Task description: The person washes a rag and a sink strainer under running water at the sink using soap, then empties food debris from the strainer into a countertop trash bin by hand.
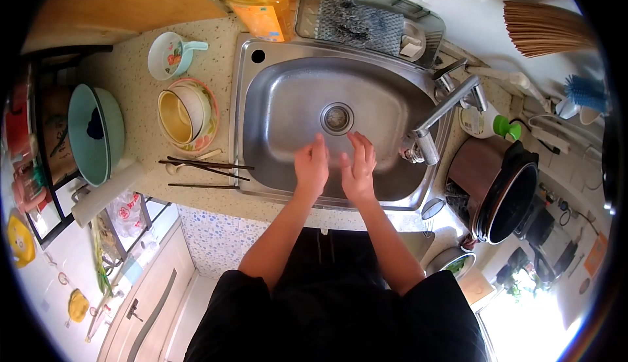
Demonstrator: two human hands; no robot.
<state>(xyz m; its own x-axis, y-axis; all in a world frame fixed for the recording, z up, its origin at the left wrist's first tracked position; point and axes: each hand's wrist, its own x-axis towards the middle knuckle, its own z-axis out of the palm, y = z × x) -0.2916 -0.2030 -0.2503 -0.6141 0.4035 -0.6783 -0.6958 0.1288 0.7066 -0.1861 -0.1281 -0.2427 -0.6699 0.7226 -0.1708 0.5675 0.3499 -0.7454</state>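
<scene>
My left hand [311,167] and my right hand [358,167] are held over the near half of the steel sink [278,100], a small gap between them. Both have their fingers stretched forward, toward the round drain [337,118], and neither holds anything. At the right rim stands the faucet [445,110], its spout reaching over the basin. To the left of the sink, stacked bowls [191,110] sit on a plate. Several dark chopsticks [209,164] and a spoon [173,169] lie near the counter's front edge.
An orange pump bottle [261,2] and a grey caddy [369,21] with a cloth and scrubber stand behind the sink. A handled cup [171,55] and a green basin [98,136] are at left. On the right are a large pot [490,185] and a white bottle [477,123].
</scene>
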